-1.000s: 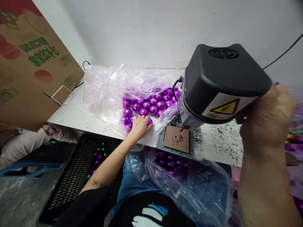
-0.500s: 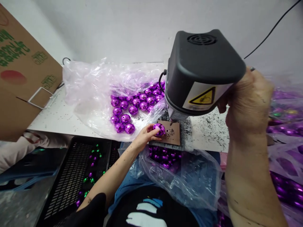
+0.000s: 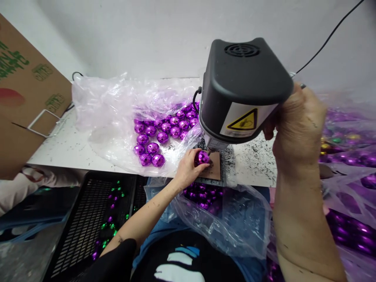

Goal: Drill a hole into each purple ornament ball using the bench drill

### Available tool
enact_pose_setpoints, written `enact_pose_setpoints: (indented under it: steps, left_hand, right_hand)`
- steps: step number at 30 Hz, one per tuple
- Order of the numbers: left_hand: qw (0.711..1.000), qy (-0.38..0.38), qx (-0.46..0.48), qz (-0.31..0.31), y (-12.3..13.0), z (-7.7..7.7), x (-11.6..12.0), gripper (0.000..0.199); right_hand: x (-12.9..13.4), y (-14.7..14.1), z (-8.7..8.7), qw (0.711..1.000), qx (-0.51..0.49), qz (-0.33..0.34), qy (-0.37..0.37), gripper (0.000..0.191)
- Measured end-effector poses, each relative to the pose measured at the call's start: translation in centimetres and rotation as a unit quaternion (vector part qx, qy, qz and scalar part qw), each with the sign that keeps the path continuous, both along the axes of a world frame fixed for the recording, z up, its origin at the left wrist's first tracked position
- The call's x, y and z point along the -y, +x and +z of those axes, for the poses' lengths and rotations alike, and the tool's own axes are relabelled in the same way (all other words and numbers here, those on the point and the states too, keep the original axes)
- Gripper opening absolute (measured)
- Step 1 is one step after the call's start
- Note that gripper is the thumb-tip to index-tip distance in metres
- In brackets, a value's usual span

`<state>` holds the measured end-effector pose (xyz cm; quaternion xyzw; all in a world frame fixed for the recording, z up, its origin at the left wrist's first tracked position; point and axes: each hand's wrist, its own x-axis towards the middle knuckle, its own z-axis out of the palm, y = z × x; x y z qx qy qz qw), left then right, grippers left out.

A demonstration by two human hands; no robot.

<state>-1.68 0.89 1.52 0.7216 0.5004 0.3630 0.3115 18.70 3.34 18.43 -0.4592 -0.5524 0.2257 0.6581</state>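
My left hand (image 3: 190, 166) is closed around a shiny purple faceted ball (image 3: 203, 157). It holds the ball over a brown board (image 3: 216, 166) on the dark base of a bench drill press (image 3: 245, 84), right by the drill's tip (image 3: 209, 152). Whether the tip touches the ball I cannot tell. My right hand (image 3: 299, 113) is wrapped round the drill press's handle at the machine's right side; only a dark end of the handle shows, the rest being hidden by the hand and housing.
Several purple balls (image 3: 162, 137) lie on clear plastic (image 3: 100, 133) left of the drill. Dark shavings (image 3: 252, 160) litter the white table. A cardboard box (image 3: 32, 98) stands left, above a black crate (image 3: 76, 219). Bagged purple balls (image 3: 202, 194) sit at my lap; more lie at right.
My left hand has brought the purple ball right and slightly up, under the drill's tip. My right hand keeps its grip at the drill's side. The whole view has shifted slightly.
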Motion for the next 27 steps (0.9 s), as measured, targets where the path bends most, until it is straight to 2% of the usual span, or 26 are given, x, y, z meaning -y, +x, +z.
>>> enact_pose_setpoints:
  steps: [4, 8, 12, 17, 20, 23, 25, 27]
  left_hand:
    - [0.996, 0.054, -0.066, 0.011, 1.1, -0.3, 0.5, 0.054]
    - [0.994, 0.083, -0.053, 0.036, 2.0, -1.4, 0.7, 0.056]
    - [0.994, 0.091, -0.061, 0.012, 2.2, -2.1, 0.7, 0.054]
    - [0.99, 0.1, -0.095, -0.009, 2.1, -2.2, 0.9, 0.046]
    - [0.989, 0.1, -0.103, -0.019, 2.1, -2.1, 0.9, 0.042]
    - [0.99, 0.1, -0.101, -0.024, 2.1, -1.9, 0.9, 0.041]
    - [0.989, 0.102, -0.099, -0.025, 2.0, -1.9, 1.0, 0.041]
    - [0.989, 0.104, -0.098, -0.025, 2.0, -1.8, 1.0, 0.043]
  right_hand:
    - [0.0, 0.0, 0.0, 1.0, 0.004, -0.002, -0.002, 0.045]
    - [0.1, -0.1, 0.0, 1.0, 0.009, -0.009, -0.007, 0.044]
    - [-0.1, 0.0, 0.0, 1.0, 0.007, -0.001, -0.007, 0.044]
    - [0.1, 0.3, 0.3, 1.0, 0.012, 0.012, -0.012, 0.039]
    - [1.6, 0.0, 0.2, 0.998, 0.057, -0.012, 0.018, 0.036]
    - [4.4, -0.6, -0.8, 0.988, 0.119, -0.087, 0.048, 0.025]
    - [6.4, -0.9, -1.9, 0.978, 0.159, -0.131, 0.026, 0.018]
    - [7.9, -1.1, -3.0, 0.97, 0.195, -0.146, 0.003, 0.012]
